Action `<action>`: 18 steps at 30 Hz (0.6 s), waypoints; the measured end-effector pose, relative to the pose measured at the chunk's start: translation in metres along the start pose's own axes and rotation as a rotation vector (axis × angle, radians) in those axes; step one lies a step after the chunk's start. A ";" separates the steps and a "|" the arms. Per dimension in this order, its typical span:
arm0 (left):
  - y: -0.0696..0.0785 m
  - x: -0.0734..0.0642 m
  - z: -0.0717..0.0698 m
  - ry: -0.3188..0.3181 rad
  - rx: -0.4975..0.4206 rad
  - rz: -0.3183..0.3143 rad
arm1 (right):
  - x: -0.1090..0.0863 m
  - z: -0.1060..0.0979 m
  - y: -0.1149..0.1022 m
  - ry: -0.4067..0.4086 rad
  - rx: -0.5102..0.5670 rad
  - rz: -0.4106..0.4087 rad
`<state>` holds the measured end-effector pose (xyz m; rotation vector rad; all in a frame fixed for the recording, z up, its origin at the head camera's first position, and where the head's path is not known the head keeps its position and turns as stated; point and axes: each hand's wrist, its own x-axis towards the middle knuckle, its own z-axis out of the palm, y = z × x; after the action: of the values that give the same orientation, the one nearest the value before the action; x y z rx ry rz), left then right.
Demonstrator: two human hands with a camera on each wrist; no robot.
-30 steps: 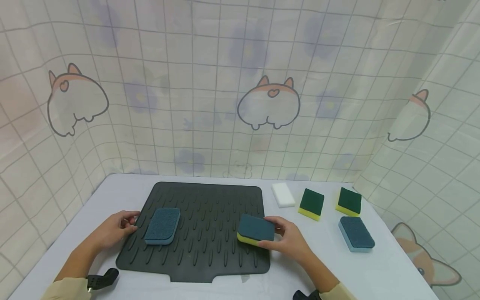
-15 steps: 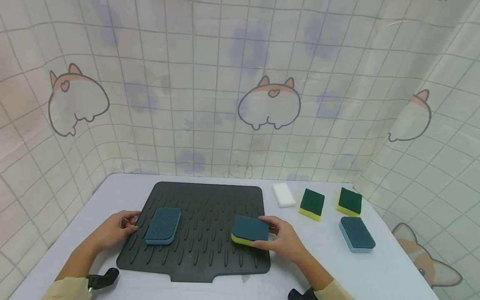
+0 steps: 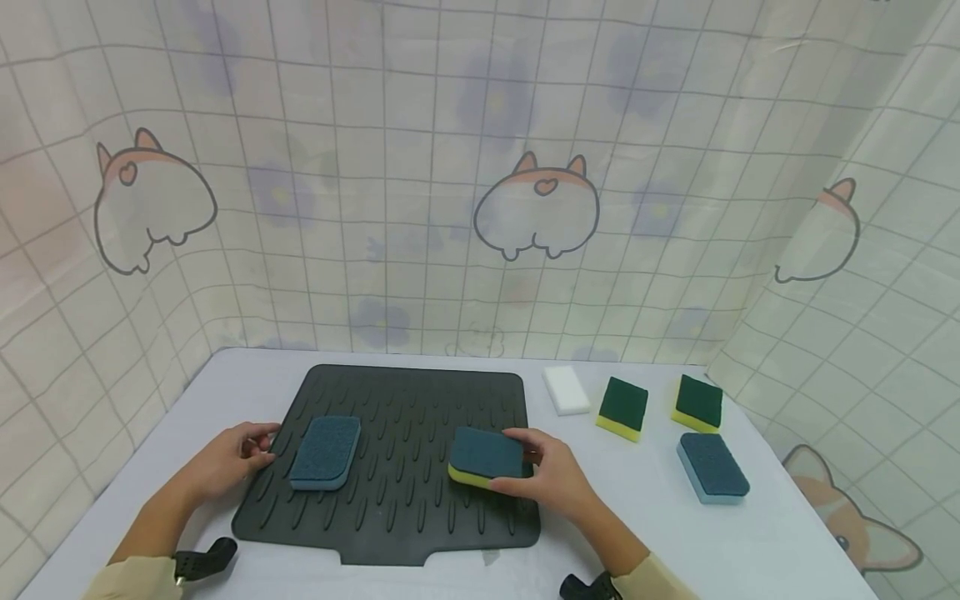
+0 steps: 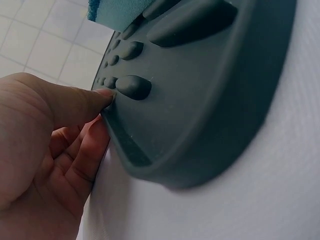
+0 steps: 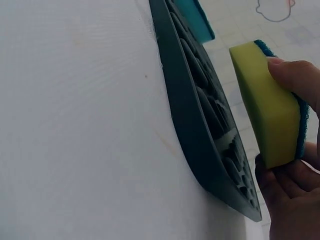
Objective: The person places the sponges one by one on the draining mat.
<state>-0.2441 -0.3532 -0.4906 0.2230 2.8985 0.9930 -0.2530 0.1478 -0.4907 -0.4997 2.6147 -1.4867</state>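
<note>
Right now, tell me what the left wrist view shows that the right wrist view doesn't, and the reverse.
Only the left wrist view shows the left hand, thumb on the edge of the mat. Only the right wrist view shows the right hand gripping the yellow sponge, clear of the mat. Both show the mat, part of the blue sponge, the table and the curtain.

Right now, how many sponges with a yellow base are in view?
3. One yellow-based sponge is in the right hand, over the dark mat; a green-topped sponge lies right of the white block; another green-topped sponge lies farther right on the table.
</note>
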 end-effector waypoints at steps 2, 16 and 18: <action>0.001 0.000 0.000 0.001 0.000 0.000 | 0.001 0.001 0.000 0.002 -0.003 -0.002; -0.001 0.001 0.001 0.004 0.012 -0.008 | 0.006 0.012 -0.006 0.003 0.032 0.011; -0.001 0.001 0.001 0.006 0.015 -0.011 | 0.007 0.013 -0.007 0.000 0.032 0.010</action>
<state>-0.2451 -0.3533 -0.4921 0.2046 2.9098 0.9727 -0.2543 0.1312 -0.4911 -0.4827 2.5852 -1.5228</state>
